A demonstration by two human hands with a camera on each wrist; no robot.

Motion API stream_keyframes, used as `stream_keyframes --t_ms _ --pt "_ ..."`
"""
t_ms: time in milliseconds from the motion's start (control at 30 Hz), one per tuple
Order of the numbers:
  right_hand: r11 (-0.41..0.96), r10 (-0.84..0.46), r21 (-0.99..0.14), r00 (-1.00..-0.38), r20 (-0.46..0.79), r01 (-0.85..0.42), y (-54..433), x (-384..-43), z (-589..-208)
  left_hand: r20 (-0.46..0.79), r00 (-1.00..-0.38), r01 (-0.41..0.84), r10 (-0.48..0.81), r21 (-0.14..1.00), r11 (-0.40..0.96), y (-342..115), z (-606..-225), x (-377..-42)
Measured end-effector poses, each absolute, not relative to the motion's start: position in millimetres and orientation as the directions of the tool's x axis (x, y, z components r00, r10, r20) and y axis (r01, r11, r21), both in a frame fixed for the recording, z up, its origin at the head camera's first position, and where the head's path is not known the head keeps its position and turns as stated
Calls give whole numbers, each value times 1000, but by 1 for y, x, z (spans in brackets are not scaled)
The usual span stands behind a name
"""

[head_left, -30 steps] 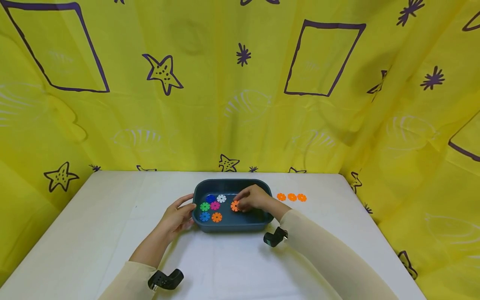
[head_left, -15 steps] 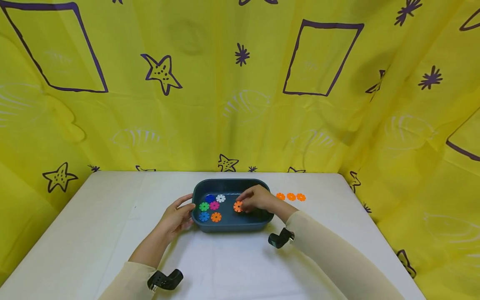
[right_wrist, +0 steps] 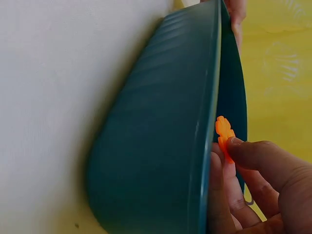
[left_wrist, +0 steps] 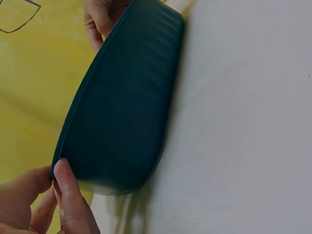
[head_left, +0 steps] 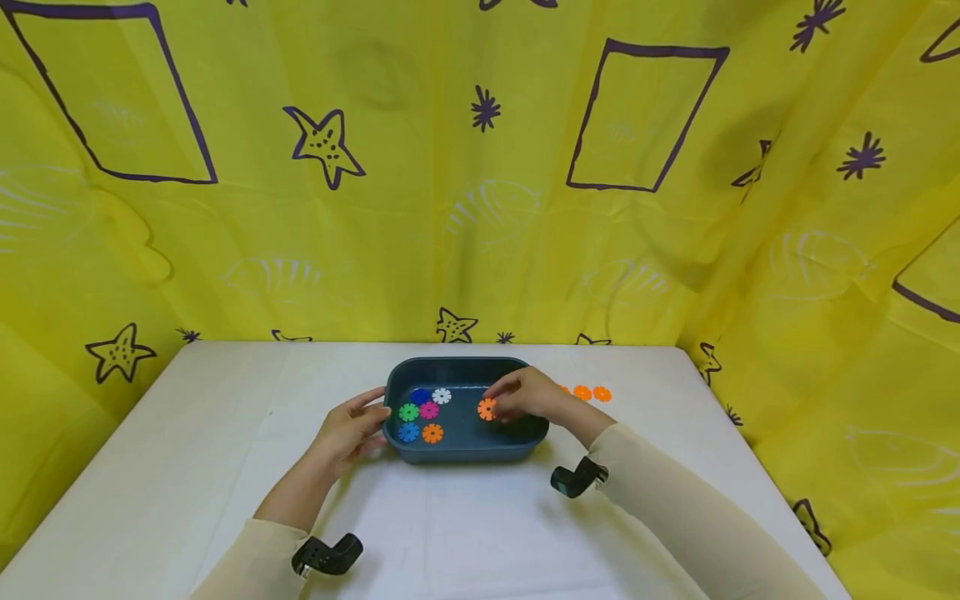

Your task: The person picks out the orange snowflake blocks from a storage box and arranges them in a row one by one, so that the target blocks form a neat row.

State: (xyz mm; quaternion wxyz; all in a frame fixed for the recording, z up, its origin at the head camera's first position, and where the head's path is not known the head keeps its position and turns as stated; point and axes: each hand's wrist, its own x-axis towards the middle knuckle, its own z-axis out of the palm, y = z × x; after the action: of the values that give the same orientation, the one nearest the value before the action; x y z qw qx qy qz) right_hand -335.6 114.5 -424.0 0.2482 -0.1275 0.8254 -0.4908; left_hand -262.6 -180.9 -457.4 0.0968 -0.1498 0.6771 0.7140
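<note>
A dark teal plastic tub (head_left: 457, 457) stands on the table, its left rim gripped between the thumb and fingers of my left hand (head_left: 347, 431). Over the tub's right half, my right hand (head_left: 527, 395) pinches an orange notched disc (head_left: 487, 408) between thumb and fingers. The right wrist view shows this orange disc (right_wrist: 224, 134) edge-on, just inside the rim. On the tub's floor at left lie a dark blue disc (head_left: 420, 397), a white disc (head_left: 442, 396), a green disc (head_left: 408, 412), a pink disc (head_left: 429, 410), a lighter blue disc (head_left: 408, 432) and another orange disc (head_left: 432, 433).
Right of the tub, a row of orange discs (head_left: 602, 394) lies on the white-covered table (head_left: 225, 433); my right wrist partly hides the nearest one. A yellow curtain (head_left: 420, 217) with dark drawings hangs behind the table and along its sides.
My right hand has shifted a little to the right inside the tub, carrying the orange disc with it. The left hand stays at the rim, and the discs on the tub floor lie as before.
</note>
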Motion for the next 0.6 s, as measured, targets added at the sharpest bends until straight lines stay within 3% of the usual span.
stream_keyframes --t_ms 600 --pt "422 -431 -905 -865 -258 60 147 -332 -414 -318 -943 -323 -96 945 44 -180 -452 -264"
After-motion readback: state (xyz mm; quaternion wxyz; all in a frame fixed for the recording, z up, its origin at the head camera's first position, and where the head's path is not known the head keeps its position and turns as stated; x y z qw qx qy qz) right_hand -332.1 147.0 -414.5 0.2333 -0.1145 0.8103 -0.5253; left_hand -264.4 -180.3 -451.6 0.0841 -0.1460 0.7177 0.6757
